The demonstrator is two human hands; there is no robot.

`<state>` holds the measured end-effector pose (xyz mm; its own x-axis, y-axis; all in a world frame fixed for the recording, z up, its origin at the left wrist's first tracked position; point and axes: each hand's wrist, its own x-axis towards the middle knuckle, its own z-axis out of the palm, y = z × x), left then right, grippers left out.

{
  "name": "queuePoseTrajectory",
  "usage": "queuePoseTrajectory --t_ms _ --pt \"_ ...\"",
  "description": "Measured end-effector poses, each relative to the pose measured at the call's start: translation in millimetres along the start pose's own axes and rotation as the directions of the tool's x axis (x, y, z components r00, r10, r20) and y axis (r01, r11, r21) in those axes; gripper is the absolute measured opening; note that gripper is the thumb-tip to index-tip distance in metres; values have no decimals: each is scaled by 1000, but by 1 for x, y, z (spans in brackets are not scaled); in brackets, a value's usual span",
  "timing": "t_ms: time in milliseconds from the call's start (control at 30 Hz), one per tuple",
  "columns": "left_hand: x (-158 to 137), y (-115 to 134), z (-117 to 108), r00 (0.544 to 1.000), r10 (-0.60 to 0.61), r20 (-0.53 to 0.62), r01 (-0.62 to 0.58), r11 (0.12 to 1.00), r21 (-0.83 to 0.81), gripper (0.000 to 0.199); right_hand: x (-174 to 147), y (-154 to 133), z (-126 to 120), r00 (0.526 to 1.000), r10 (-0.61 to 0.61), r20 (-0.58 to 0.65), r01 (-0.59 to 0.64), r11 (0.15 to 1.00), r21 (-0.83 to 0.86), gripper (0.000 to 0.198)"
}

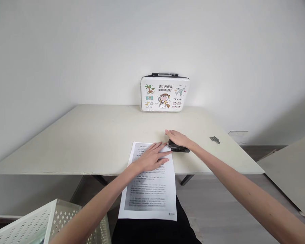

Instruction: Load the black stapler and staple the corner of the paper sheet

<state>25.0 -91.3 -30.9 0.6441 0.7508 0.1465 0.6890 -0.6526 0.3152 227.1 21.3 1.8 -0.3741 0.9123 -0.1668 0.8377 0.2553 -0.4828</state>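
Printed paper (148, 189) lies partly on the table and hangs past its front edge toward my lap. My left hand (153, 157) rests flat on the upper part of the sheet, fingers spread toward its right side. A black stapler (181, 148) sits at the paper's upper right corner. My right hand (177, 138) is over the stapler, gripping it from above; its fingers are partly hidden. Whether the stapler's jaws are around the paper's edge I cannot tell.
Several grey staple strips (215, 139) lie at the right of the white table (91, 135). A white case (165, 95) with cartoon prints stands against the wall. A white perforated basket (53, 217) is at the lower left, below the table's front edge.
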Motion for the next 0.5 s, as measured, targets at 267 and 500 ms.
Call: queuePoseTrajectory --t_ms 267,500 --pt "-1 -2 1 999 25 -28 -25 1000 5 52 -2 -5 2 1000 -8 6 8 998 -65 70" --pt "-1 -4 3 999 33 -37 -33 999 4 50 -1 -3 5 999 -54 11 55 991 -124 67"
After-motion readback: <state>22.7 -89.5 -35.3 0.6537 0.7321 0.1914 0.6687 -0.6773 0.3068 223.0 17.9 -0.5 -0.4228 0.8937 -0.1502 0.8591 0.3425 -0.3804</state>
